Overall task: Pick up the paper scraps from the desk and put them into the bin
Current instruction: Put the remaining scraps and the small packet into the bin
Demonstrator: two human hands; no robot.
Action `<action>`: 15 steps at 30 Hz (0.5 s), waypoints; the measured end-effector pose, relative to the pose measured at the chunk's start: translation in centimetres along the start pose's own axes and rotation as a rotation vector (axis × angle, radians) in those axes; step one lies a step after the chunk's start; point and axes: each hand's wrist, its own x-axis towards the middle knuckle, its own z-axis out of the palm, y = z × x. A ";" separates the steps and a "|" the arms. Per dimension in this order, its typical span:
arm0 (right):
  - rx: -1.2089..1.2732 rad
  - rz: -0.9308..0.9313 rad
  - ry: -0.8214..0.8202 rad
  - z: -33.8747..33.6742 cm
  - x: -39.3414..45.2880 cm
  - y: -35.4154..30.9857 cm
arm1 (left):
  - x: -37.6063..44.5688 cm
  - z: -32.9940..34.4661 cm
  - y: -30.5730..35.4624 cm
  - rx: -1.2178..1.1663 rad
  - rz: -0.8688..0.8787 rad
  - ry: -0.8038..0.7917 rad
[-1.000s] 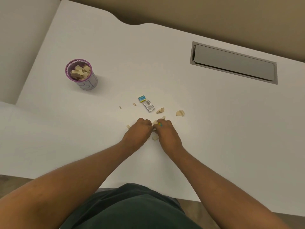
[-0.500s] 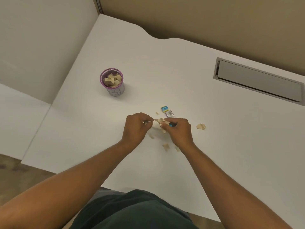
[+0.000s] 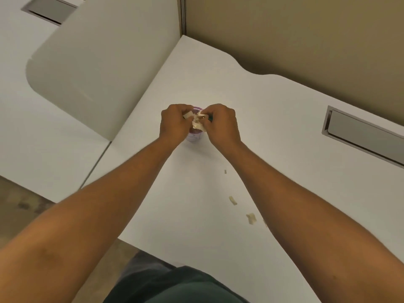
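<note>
Desk (image 3: 251, 119) surface lay white and mostly bare around the bin (image 3: 195, 136), with open room on every side of it; the desk's left edge ran just left of the bin along a grey partition (image 3: 98, 68), and its wavy rear edge met a tan wall (image 3: 295, 40) beyond the bin. Right of the bin, well apart, a grey cable hatch (image 3: 363, 136) sat flush in the desk. Both hands met directly over the bin, hiding most of it; only its purple rim and pale lower wall showed between and under them. The left hand (image 3: 173, 125) had its fingers curled in, pinching paper scraps (image 3: 197, 121) at the fingertips. The right hand (image 3: 220, 125) was likewise clenched on the same cluster, which hung between the two hands above the bin's mouth. Nearer the person than the bin, to its right, loose scraps (image 3: 251, 218) lay on the desk beside the right forearm
</note>
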 end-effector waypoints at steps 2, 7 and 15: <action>-0.086 -0.004 -0.031 0.5 1.2 -0.4 | 0.4 -0.2 -0.4 -0.026 -0.011 -0.016; -0.262 -0.064 -0.134 1.4 2.7 -0.6 | 0.3 -0.6 -1.4 -0.143 -0.070 -0.031; -0.080 -0.054 -0.278 0.4 3.8 0.1 | 0.1 -0.4 -0.9 -0.077 -0.047 -0.004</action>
